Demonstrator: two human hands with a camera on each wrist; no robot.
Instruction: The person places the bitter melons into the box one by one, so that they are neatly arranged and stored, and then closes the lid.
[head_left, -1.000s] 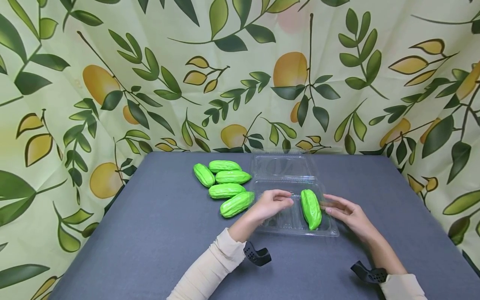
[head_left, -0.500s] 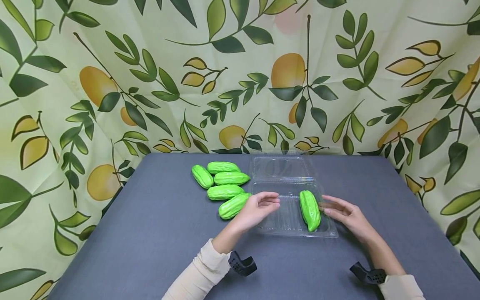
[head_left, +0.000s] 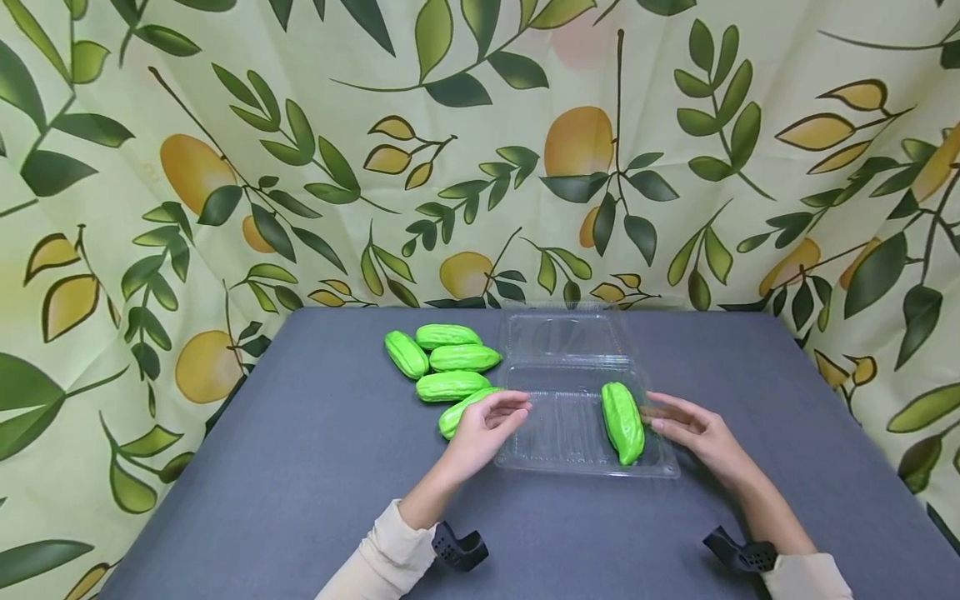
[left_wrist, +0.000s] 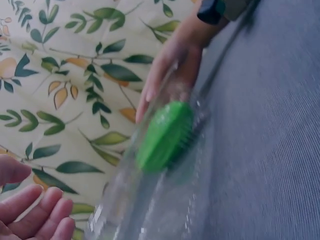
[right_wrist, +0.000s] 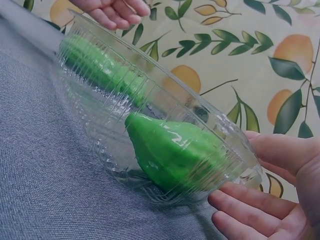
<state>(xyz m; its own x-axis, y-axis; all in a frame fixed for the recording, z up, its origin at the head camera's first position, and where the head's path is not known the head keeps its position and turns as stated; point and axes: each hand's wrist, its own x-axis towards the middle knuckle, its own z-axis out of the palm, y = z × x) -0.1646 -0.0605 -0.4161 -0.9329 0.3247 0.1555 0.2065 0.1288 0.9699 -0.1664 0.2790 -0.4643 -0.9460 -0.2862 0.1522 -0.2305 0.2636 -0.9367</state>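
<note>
A hinged clear plastic container (head_left: 551, 437) lies with its lid (head_left: 562, 336) folded back. On the right side of its base rests a green ribbed bitter melon (head_left: 622, 423), also seen through the plastic in the right wrist view. My right hand (head_left: 697, 433) holds the container's right edge; in the right wrist view the thumb and fingers (right_wrist: 245, 200) stand on either side of the wall. Above the container's left edge is my left hand (head_left: 480, 429), fingers loosely bent around nothing. It partly covers the nearest loose bitter melon (head_left: 452, 419).
Several more bitter melons (head_left: 452, 386) lie grouped left of the container on the dark grey table (head_left: 315, 467). A cloth (head_left: 300, 150) printed with leaves and fruit hangs behind the table. Each wrist carries a black mount (head_left: 459, 547).
My left hand has moved left, from over the container's middle to its left edge near the loose melons. The right hand, container and melon inside stay put.
</note>
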